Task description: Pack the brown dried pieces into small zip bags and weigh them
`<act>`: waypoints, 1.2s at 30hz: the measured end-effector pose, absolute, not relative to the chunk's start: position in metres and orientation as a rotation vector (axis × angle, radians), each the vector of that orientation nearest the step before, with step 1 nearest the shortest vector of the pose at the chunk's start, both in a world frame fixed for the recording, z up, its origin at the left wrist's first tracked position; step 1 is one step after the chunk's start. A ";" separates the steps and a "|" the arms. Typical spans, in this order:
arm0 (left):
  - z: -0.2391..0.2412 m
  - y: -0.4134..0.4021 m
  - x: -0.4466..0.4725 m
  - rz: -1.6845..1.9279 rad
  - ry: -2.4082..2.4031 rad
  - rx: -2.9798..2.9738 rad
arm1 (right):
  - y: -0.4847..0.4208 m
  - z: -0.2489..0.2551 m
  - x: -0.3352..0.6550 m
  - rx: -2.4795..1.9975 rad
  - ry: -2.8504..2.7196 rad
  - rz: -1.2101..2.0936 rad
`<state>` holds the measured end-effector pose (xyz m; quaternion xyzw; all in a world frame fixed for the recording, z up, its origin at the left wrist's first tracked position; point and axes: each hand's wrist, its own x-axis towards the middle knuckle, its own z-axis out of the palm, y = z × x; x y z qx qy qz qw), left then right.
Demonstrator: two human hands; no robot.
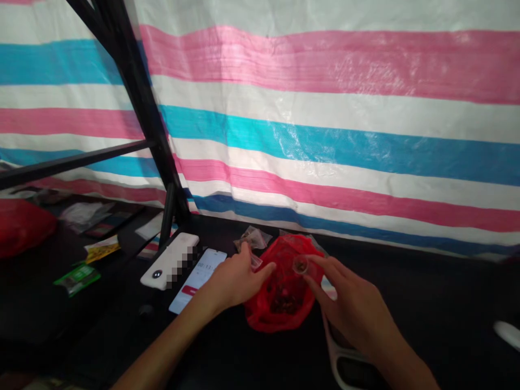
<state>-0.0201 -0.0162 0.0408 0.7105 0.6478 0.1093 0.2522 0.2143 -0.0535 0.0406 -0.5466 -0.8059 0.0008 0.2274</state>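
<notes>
A red plastic bag stands with its mouth spread wide, small dark brown bits lying inside it. My right hand pinches a small clear round cup between thumb and fingers above the bag's right side. Some brown bits sit in the cup. My left hand is at the bag's left rim, thumb and index finger stretched apart. Its index fingertip reaches small clear plastic bags with brown contents behind it; whether it touches them I cannot tell. Beneath my right wrist is a pale-framed device with a dark panel, partly hidden.
Left of my left hand lie a phone with a lit screen and a white device. Farther left are a green packet, a yellow packet and another red bag. A black metal frame rises before striped sheeting.
</notes>
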 end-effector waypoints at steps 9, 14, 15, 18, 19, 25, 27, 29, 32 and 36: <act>0.026 -0.033 -0.022 0.226 1.521 1.897 | -0.052 0.013 0.198 -1.149 -2.418 -0.269; 0.023 -0.025 -0.032 0.537 1.250 1.648 | -0.047 0.009 0.204 -1.336 -2.534 -0.047; 0.024 -0.024 -0.033 0.613 1.183 1.591 | -0.047 0.010 0.204 -1.368 -2.552 -0.036; 0.024 -0.022 -0.030 0.793 0.999 1.474 | -0.048 0.015 0.201 -1.452 -2.595 0.003; 0.024 -0.022 -0.029 0.833 0.971 1.447 | -0.048 0.016 0.199 -1.473 -2.593 0.012; 0.018 -0.024 -0.021 0.855 1.009 1.390 | -0.052 0.015 0.191 -1.555 -2.536 -0.097; 0.015 -0.022 -0.022 0.838 1.001 1.396 | -0.053 0.014 0.191 -1.559 -2.520 -0.132; 0.012 -0.020 -0.023 0.823 1.052 1.403 | -0.053 0.014 0.192 -1.521 -2.491 -0.119; 0.010 -0.017 -0.023 0.854 1.202 1.462 | -0.052 0.013 0.192 -1.391 -2.471 -0.028; 0.005 -0.018 -0.018 0.922 1.279 1.566 | -0.052 0.011 0.188 -1.316 -2.489 0.096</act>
